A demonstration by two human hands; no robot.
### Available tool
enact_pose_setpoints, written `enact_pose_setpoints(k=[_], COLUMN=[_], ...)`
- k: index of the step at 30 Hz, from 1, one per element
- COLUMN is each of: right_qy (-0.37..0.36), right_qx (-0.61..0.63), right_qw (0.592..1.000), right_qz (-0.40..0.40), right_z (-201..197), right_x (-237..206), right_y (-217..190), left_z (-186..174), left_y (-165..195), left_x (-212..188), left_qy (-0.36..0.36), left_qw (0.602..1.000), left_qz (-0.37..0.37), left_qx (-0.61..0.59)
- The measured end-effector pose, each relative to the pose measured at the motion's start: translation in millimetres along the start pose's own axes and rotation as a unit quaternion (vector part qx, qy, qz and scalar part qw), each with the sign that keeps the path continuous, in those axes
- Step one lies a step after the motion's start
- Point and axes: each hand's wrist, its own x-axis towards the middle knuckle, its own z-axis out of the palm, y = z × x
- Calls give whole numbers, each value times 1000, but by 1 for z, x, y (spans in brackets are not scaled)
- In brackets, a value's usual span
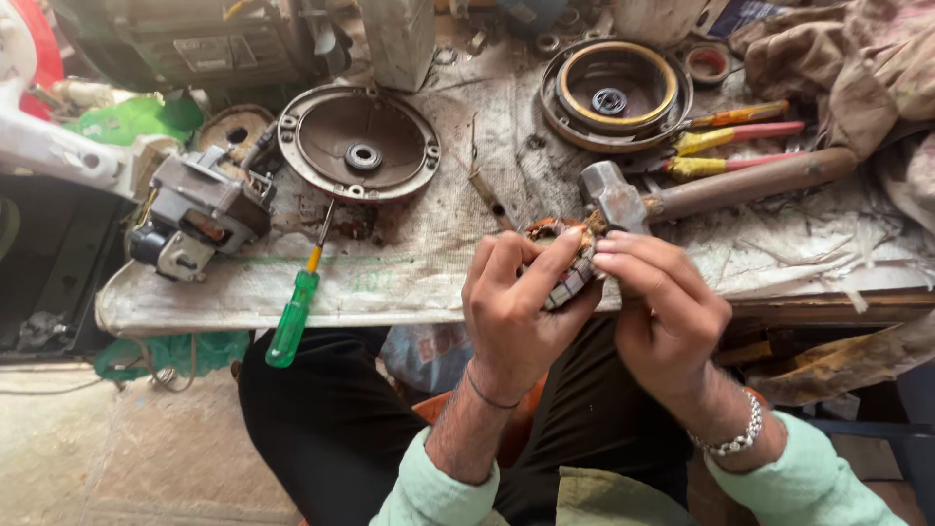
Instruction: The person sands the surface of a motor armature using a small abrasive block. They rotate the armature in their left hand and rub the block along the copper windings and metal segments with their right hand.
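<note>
My left hand [513,307] and my right hand [657,297] both grip a small motor stator [565,265] with copper windings and a grey laminated core, held over the front edge of the workbench [409,278]. My left fingers wrap its left side and the thumb lies across the core. Fingertips of my right hand press on its right end. A hammer [682,193] with a steel head and brown handle lies just behind the stator.
A green-handled screwdriver [294,312] hangs over the bench's front edge at left. Two round motor end covers [358,144] [614,93] lie behind. A small motor assembly [200,214] sits far left. Yellow-and-pink-handled tools [735,141] and rags [847,68] lie right.
</note>
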Motion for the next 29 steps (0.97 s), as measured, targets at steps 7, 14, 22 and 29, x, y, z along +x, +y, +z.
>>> enact_pose_setpoints(k=[7,14,22,29], right_qy=[5,-3,0,0], right_qx=[22,22,22,6], right_qw=[1000,1000,1000,1000], right_qz=[-16,3,-2,-7], right_z=[3,3,1,1], right_x=[-3,-1,2,-2], right_y=[7,5,5,2], left_z=[1,0,2,1], left_y=[-2,-2,-4,0], left_x=[-2,-6,-4,-5], left_qy=[-2,-4,6,3], left_qw=[1000,1000,999,1000], left_qz=[6,-2,29,20], left_qx=[5,12,14,17])
